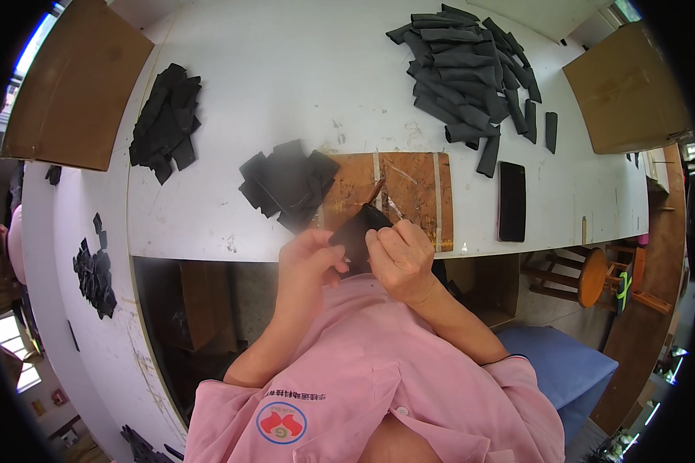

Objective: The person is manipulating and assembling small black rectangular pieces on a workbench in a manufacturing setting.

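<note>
A dark, flat piece of black material (354,235), like cloth or thin foam, is held up between my two hands above the table's front edge. My left hand (307,256) pinches its left side between thumb and fingers. My right hand (401,258) is closed in a loose fist at its right edge, fingers curled over it. Just beyond lies a stained brown board (417,193) with pale tape strips; a thin brown stick-like thing (377,190) shows there, its lower end hidden behind the black piece. Left of the board, partly over it, is a fanned pile of flat black pieces (284,181).
Rolled black tubes (463,69) form a large heap at the far right, near a dark phone (511,202). More black pieces (166,123) lie at the left. Cardboard boxes stand at the left (81,85) and right (629,92). A wooden stool (591,276) is below the right side.
</note>
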A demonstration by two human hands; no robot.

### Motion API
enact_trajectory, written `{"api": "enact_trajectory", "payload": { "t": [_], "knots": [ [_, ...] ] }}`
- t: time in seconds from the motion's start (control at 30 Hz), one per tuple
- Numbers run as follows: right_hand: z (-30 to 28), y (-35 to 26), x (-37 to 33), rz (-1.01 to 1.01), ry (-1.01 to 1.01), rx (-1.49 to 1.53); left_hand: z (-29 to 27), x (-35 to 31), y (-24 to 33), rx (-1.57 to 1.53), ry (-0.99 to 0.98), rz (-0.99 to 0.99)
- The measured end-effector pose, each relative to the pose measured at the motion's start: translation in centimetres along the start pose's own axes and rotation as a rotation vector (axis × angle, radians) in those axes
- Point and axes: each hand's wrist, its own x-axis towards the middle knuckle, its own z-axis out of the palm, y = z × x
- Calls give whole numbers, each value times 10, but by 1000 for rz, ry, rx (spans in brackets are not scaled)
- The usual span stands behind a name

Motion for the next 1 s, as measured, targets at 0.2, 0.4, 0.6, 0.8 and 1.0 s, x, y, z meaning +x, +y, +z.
{"api": "enact_trajectory", "payload": {
  "t": [0.2,0.4,0.6,0.8,1.0],
  "knots": [
    [0,-1,0,35,3,30,0,-7,0,-39,-12,-4],
    [3,2,0,19,6,15,-1,-3,-2,-29,-26,-15],
    [-1,3,3,-12,17,22,-4,6,-6,52,13,26],
    [-16,-9,2,548,-208,796,-4,4,-13,278,90,216],
    [-17,-14,10,516,-45,698,10,-2,-19,487,17,433]
  ]
}}
